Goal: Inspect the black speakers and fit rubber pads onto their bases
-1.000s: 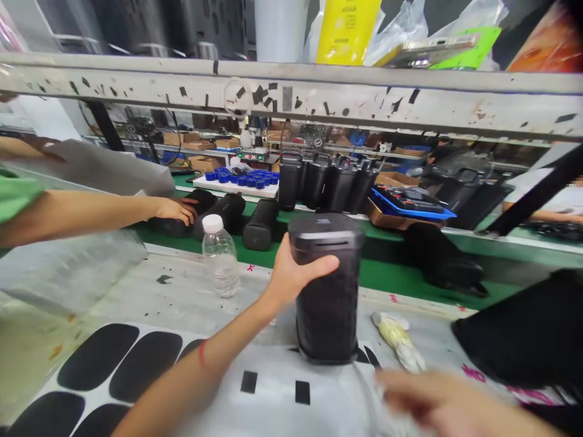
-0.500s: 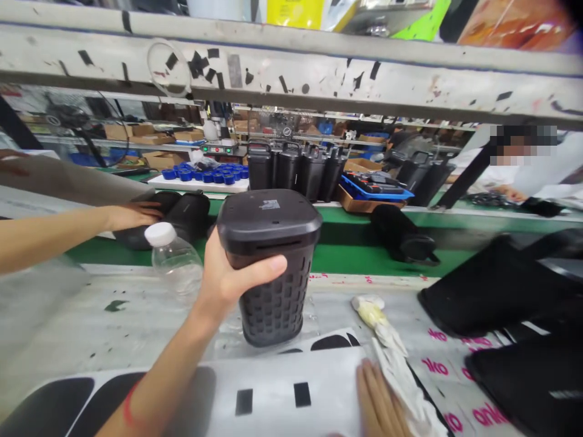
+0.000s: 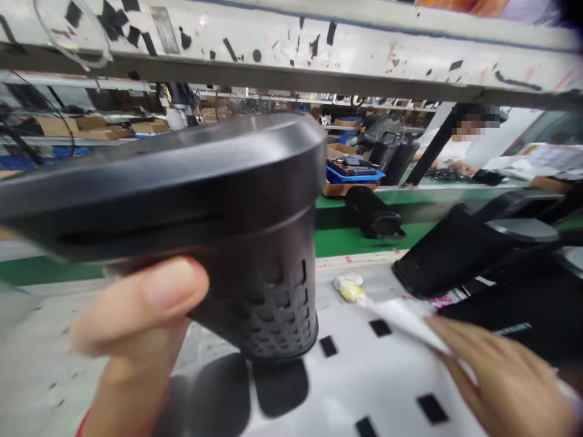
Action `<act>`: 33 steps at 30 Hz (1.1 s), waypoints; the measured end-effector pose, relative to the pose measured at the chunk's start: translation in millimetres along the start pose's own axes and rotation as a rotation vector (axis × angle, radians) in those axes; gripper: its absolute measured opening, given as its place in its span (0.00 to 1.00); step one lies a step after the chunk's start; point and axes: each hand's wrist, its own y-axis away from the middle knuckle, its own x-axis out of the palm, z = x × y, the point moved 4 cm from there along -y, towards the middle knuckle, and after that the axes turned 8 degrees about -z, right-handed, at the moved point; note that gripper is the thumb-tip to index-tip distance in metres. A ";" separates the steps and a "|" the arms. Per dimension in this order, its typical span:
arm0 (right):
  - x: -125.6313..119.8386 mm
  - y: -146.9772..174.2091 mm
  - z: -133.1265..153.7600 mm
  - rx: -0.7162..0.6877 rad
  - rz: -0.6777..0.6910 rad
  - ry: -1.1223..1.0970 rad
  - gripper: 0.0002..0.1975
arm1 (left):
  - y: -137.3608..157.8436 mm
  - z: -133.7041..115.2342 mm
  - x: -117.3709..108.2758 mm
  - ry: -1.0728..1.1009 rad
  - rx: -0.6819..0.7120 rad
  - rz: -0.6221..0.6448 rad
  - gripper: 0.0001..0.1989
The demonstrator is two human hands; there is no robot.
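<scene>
Close up, the frame breaks down like this:

Left hand: the left hand (image 3: 136,315) is wrapped around a black speaker housing (image 3: 218,218), thumb pressed against its perforated side just under the wide cap.
Speaker housing: held raised and tilted very near the camera; its smooth cap fills the left half of the view, and its perforated lower end hangs over the white backing sheet (image 3: 364,376).
Right hand: the right hand (image 3: 505,382) lies low at the right, fingers pinching the edge of a white crumpled cloth (image 3: 405,318); how firmly it closes is blurred.
Backing sheet: flat on the workbench (image 3: 36,376), carrying small black square stickers (image 3: 379,328) and larger black oval pads (image 3: 280,385) under the housing.
Yellowish wad: a small bundle (image 3: 350,290) lies on the bench just beyond the cloth.
Black cases: dark items (image 3: 455,255) sit at the right edge of the bench, close to the right hand.
Conveyor: a green belt (image 3: 350,240) runs behind the bench, with a black cylindrical speaker (image 3: 373,213) lying on it.
Overhead: a scuffed white shelf rail (image 3: 319,54) crosses the top.
Background: another person (image 3: 460,152) sits across the belt, well apart.
</scene>
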 end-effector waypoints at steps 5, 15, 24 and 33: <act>17.8 -34.6 27.3 0.078 -0.048 0.166 0.24 | -6.4 26.8 14.4 0.165 -0.015 0.164 0.31; 75.0 -18.4 178.7 0.037 0.162 -0.068 0.37 | -5.3 23.5 24.4 0.031 -0.054 0.257 0.27; 89.0 -46.1 174.1 0.205 0.203 -0.204 0.35 | -7.6 21.4 23.5 -0.050 -0.026 0.352 0.23; 87.1 -72.6 172.8 0.430 0.354 -0.270 0.40 | -5.1 51.1 -6.3 -0.056 -0.110 0.346 0.24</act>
